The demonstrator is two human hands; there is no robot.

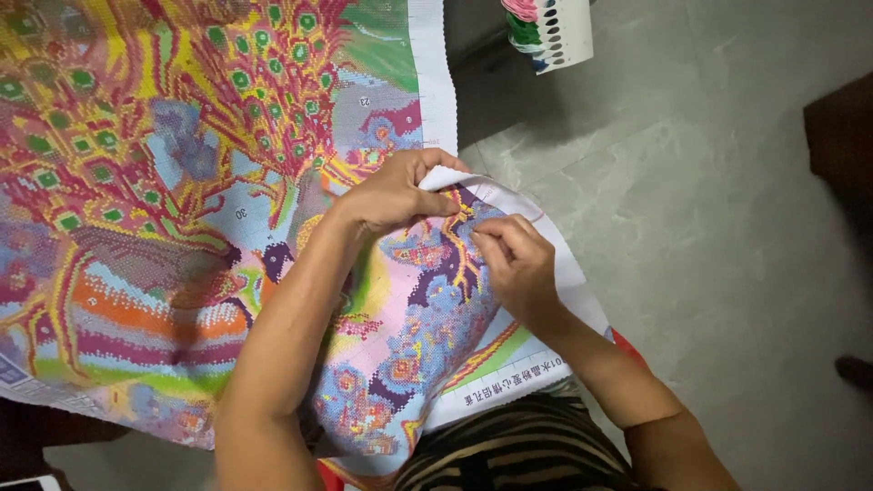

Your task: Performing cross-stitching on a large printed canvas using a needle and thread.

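Observation:
A large, brightly coloured cross-stitch cloth with a peacock-feather pattern spreads across my lap and to the left. My left hand grips a folded edge of the cloth near its white border, bunching it up. My right hand rests just to the right on the same fold, fingertips pinched together against the fabric; whether a needle is between them cannot be made out. A thin pink thread runs across the white border beside the right hand.
A white thread organiser card with holes and green and pink floss lies at the top on the grey tiled floor. A dark piece of furniture stands at the right edge. Striped clothing shows at the bottom.

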